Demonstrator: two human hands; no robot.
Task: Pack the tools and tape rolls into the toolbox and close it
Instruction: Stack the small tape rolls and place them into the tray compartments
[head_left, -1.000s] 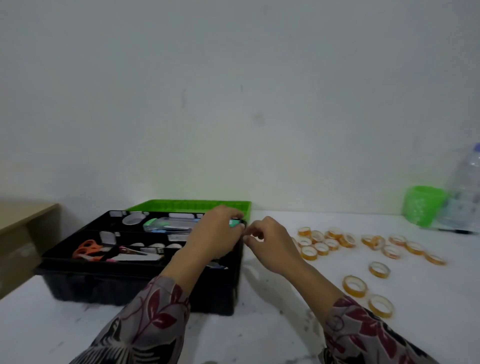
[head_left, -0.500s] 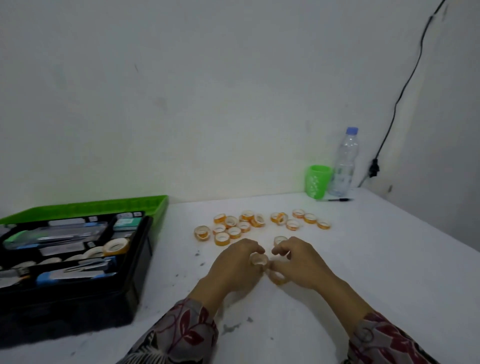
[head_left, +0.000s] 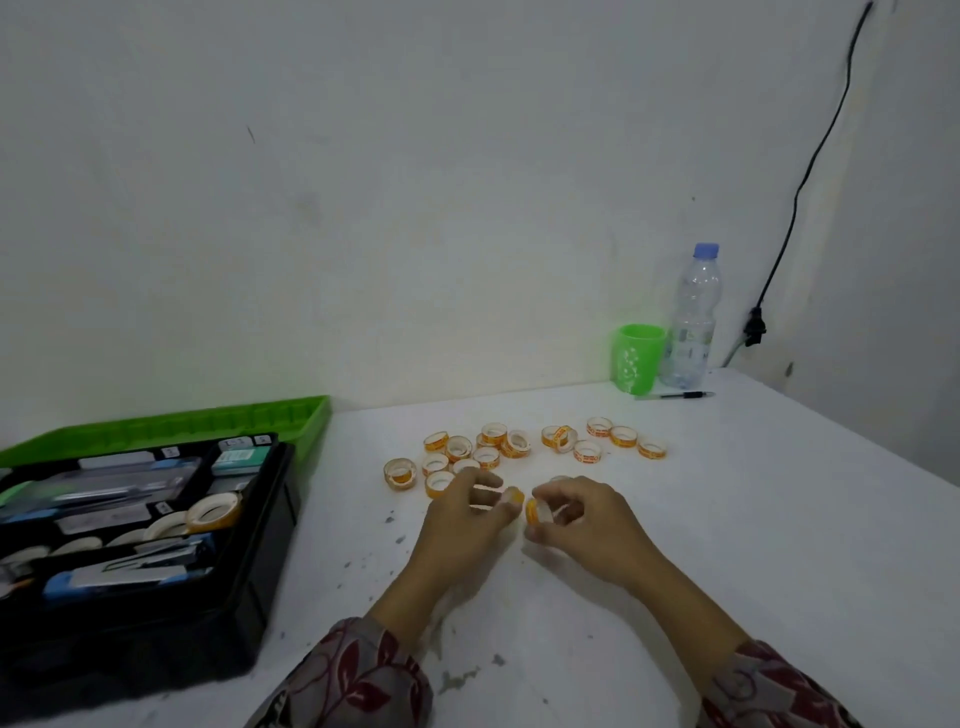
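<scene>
The black toolbox (head_left: 270, 525) stands open at the left, its green lid (head_left: 218, 423) lying back against the wall. Inside lie tools, a stapler (head_left: 150, 558) and a few tape rolls (head_left: 213, 510). Several small orange tape rolls (head_left: 488, 456) are scattered on the white table behind my hands. My right hand (head_left: 587, 525) pinches one small orange roll (head_left: 537, 512) just above the table. My left hand (head_left: 462, 519) is beside it, fingertips closed on another small roll (head_left: 514, 496), mostly hidden by the fingers.
A green cup (head_left: 638, 358), a clear water bottle (head_left: 693, 317) and a pen (head_left: 675, 396) stand at the far right near the wall. A black cable (head_left: 795, 208) runs down the wall. The table's right edge (head_left: 883, 447) slants away.
The view swung right from the toolbox to the loose rolls. My hands left the toolbox rim, came together over two rolls on the table and have lifted them slightly.
</scene>
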